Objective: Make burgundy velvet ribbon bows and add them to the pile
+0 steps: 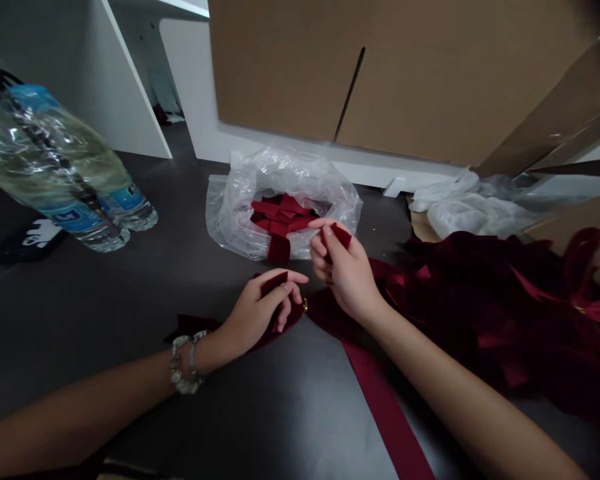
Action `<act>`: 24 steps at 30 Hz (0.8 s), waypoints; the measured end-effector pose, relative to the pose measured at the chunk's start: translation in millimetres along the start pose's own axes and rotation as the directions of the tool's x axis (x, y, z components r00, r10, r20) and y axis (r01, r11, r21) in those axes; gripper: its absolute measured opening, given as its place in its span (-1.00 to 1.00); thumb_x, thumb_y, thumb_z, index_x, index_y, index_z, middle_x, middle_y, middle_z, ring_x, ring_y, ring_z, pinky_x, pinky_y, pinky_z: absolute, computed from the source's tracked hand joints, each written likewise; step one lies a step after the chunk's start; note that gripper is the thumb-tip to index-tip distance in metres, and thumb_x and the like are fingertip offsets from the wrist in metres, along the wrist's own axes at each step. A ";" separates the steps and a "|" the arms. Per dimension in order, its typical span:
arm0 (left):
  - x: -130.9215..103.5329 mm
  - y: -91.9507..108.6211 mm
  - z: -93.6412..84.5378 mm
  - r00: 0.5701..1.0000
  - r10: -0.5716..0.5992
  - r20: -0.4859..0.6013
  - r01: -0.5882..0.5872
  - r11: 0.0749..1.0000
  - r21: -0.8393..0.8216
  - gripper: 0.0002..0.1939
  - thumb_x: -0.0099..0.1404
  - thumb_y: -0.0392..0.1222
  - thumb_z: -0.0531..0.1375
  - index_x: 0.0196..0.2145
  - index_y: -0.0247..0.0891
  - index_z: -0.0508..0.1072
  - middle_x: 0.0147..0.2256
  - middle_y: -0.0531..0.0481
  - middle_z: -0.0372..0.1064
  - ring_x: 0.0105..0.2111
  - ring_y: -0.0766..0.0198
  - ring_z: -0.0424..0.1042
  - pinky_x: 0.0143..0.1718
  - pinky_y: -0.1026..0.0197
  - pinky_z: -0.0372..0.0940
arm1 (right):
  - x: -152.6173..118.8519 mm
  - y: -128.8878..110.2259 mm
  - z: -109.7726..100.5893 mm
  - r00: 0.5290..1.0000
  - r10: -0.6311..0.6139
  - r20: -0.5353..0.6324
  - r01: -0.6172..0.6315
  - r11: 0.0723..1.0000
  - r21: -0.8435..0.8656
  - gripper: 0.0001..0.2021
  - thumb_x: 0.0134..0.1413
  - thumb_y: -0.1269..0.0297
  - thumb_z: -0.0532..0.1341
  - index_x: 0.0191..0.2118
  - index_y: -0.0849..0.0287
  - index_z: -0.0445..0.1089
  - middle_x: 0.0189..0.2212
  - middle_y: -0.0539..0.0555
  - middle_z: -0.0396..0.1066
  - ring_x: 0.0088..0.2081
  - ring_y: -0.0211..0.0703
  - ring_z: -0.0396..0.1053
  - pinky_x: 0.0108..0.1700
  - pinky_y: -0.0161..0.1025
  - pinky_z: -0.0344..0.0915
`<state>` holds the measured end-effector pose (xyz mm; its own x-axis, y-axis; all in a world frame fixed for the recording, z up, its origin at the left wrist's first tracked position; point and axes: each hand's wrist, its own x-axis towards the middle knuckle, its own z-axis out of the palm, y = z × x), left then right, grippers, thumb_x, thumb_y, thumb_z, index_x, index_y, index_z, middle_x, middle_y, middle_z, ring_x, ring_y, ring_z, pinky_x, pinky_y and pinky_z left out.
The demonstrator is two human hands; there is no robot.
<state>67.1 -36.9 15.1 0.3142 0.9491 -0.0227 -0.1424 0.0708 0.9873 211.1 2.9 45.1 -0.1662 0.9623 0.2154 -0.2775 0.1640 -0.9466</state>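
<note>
Pinched in my right hand [347, 267] is a short dark red velvet ribbon piece [341, 235], held above the table near a plastic bag. My left hand [263, 303], with bracelets at the wrist, has another ribbon piece [274, 283] between thumb and forefinger; the other fingers are loosely bent. Under both hands lies a dark red velvet bow [325, 312] with a small gold-coloured band at its middle. My hands partly cover its loops. One long ribbon tail [380, 407] runs toward the near edge. The clear plastic bag [225, 210] stands open, holding several cut ribbon pieces [280, 217].
A heap of dark red ribbon bows [480, 313] fills the right side. Shrink-wrapped water bottles [75, 167] stand at the left, beside a dark object with white lettering [35, 237]. Cardboard [405, 80] rises at the back, with crumpled plastic bags [475, 207] at its right.
</note>
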 end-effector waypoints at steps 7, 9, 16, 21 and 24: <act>2.4 -9.0 -1.9 0.998 -0.035 0.058 0.041 0.994 -0.104 -0.84 0.17 -0.22 0.07 -0.51 -0.30 0.34 -0.70 0.07 0.30 -0.68 0.34 0.30 -0.56 0.29 0.25 | -6.4 3.7 -9.7 0.778 -0.170 0.605 0.599 0.492 -0.632 -0.86 0.20 0.34 0.16 -0.20 0.14 0.46 -0.29 0.06 0.42 -0.27 -0.23 0.38 -0.24 -0.31 0.31; 1.8 -8.9 -1.4 0.995 -0.083 0.054 0.093 0.969 -0.229 -0.82 0.18 -0.14 0.08 -0.45 -0.31 0.35 -0.64 0.01 0.38 -0.65 0.29 0.36 -0.55 0.26 0.29 | -6.7 8.8 -11.3 0.782 -0.241 0.575 0.616 0.444 -0.651 -0.85 0.21 0.38 0.14 -0.19 0.13 0.46 -0.22 0.08 0.42 -0.25 -0.23 0.40 -0.24 -0.32 0.32; 2.3 4.0 4.0 0.951 -0.309 -0.012 0.271 0.850 -0.451 -0.57 0.38 -0.11 -0.18 -0.27 -0.39 0.41 -0.54 -0.15 0.49 -0.45 0.14 0.53 -0.37 0.17 0.40 | -1.6 15.9 -15.4 0.761 -0.382 0.525 0.649 0.422 -0.633 -0.90 0.20 0.37 0.17 -0.22 0.19 0.43 -0.32 0.06 0.48 -0.27 -0.24 0.43 -0.19 -0.30 0.34; 4.7 7.6 5.2 0.927 -0.366 -0.084 0.290 0.840 -0.458 -0.52 0.41 -0.16 -0.22 -0.31 -0.38 0.44 -0.52 -0.14 0.50 -0.45 0.12 0.55 -0.39 0.16 0.42 | -4.0 22.9 -15.6 0.757 -0.427 0.495 0.647 0.378 -0.662 -0.91 0.19 0.41 0.18 -0.23 0.22 0.42 -0.29 0.09 0.47 -0.23 -0.24 0.43 -0.16 -0.31 0.34; 4.8 5.5 5.2 0.927 -0.362 -0.097 0.279 0.841 -0.463 -0.56 0.41 -0.15 -0.19 -0.28 -0.37 0.45 -0.47 -0.14 0.52 -0.44 0.12 0.55 -0.39 0.14 0.43 | -6.6 24.7 -16.9 0.728 -0.458 0.511 0.667 0.300 -0.682 -0.88 0.19 0.44 0.15 -0.23 0.20 0.44 -0.25 0.11 0.47 -0.21 -0.23 0.43 -0.20 -0.32 0.36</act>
<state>72.7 -33.5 21.2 0.2516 0.8843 -0.3933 -0.4668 0.4669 0.7511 221.3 4.3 16.2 -0.4768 0.5140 0.7130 0.4510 0.8393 -0.3035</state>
